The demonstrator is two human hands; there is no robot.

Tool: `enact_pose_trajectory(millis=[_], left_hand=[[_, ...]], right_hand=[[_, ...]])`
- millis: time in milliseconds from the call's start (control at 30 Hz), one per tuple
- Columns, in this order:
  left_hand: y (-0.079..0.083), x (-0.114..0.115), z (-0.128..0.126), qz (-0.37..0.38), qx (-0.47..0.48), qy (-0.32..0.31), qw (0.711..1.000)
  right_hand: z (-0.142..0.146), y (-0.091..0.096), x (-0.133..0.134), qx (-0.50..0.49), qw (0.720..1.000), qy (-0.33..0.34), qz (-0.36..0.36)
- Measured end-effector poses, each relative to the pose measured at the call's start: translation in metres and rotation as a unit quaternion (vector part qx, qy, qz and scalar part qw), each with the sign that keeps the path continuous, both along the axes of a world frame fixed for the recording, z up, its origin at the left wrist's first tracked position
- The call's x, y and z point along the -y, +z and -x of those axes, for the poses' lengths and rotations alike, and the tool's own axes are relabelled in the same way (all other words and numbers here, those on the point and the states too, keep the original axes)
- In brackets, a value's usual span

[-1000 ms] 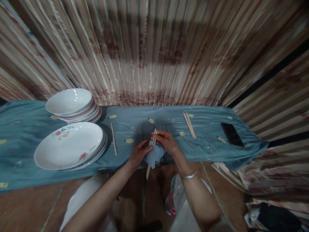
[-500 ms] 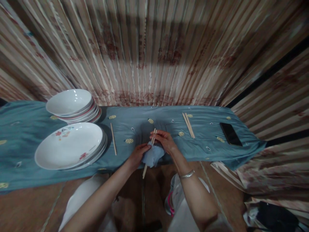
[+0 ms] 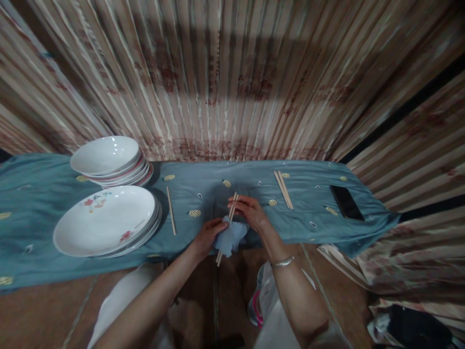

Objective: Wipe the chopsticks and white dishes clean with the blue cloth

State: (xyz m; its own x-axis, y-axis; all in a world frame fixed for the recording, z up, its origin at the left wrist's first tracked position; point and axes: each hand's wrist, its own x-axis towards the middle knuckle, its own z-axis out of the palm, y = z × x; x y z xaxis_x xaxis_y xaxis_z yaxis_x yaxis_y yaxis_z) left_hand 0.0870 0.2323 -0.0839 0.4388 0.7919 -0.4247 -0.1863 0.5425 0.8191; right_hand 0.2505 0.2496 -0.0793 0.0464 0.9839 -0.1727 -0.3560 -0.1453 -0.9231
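Left hand (image 3: 209, 236): grasping a crumpled pale-blue cloth (image 3: 232, 237), thumb on top.
Right hand (image 3: 249, 211): pinching the upper ends of two slim, pale wooden chopsticks (image 3: 233, 206).
Held chopsticks: between the hands, slanted, middles covered by the cloth, lower ends poking out beneath it at the surface's near edge.
Surface: covered with a blue-green fabric (image 3: 247, 174) printed with yellow pineapples.
Left side: a stack of round white floral plates (image 3: 101, 223), a stack of white bowls (image 3: 105, 155) behind it, and a single pale wooden chopstick (image 3: 171, 211) just beside the plates.
Right side: a small group of loose wooden chopsticks (image 3: 283, 190), then a black rectangular phone (image 3: 347, 202) farther right.
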Motion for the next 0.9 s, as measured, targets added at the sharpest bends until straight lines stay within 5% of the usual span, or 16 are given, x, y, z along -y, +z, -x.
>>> enact_pose_trajectory(millis=[400, 633, 900], left_hand=[[-0.006, -0.004, -0.004, -0.038, -0.013, 0.036, 0.999], [-0.006, -0.011, -0.003, -0.138, -0.088, 0.005, 0.987], [-0.005, 0.002, -0.004, -0.085, -0.064, -0.023, 0.994]], right_hand=[[0.007, -0.001, 0.002, -0.001, 0.999, 0.044, 0.027], [0.009, 0.001, 0.005, 0.01, 0.999, 0.027, 0.023], [-0.004, 0.003, 0.004, 0.018, 1.0, -0.011, -0.008]])
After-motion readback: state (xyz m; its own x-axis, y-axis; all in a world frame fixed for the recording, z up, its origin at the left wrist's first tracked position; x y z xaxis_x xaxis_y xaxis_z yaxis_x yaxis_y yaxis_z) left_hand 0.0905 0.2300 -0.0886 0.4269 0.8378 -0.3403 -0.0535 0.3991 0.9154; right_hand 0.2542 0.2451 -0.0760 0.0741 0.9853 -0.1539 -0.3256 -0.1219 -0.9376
